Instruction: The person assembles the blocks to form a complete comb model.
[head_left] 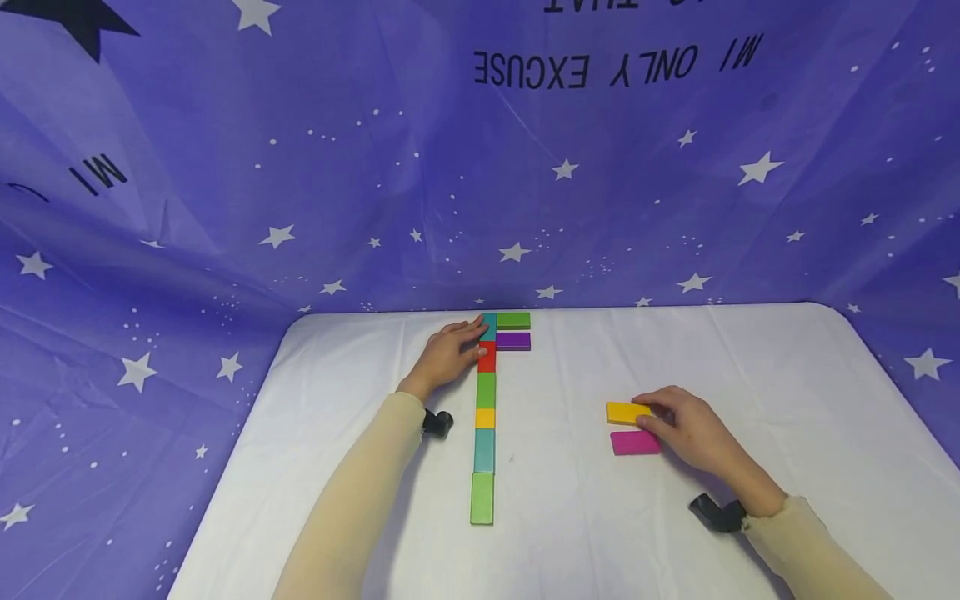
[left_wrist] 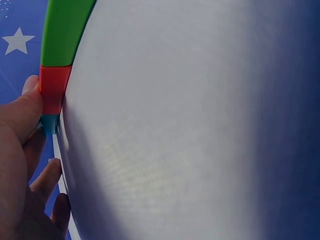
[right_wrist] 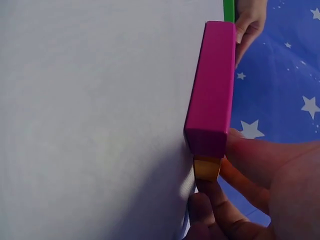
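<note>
A column of coloured blocks runs down the white table. From the far end it has a teal block [head_left: 490, 322], a red block [head_left: 487, 358], a green block [head_left: 486, 390], a small yellow block [head_left: 485, 418], another teal block [head_left: 484, 451] and a light green block [head_left: 482, 498]. My left hand [head_left: 446, 354] rests its extended fingertips on the far teal block, its thumb at the red one. On the right, my right hand [head_left: 693, 429] pinches a yellow block [head_left: 624, 412] between thumb and fingers. A magenta block [head_left: 632, 442] lies just nearer, large in the right wrist view.
A green block [head_left: 514, 321] and a purple block [head_left: 513, 341] extend rightward from the column's far end, with a narrow gap between them. The white table [head_left: 570, 517] ends at a purple star-patterned cloth [head_left: 420, 192] behind.
</note>
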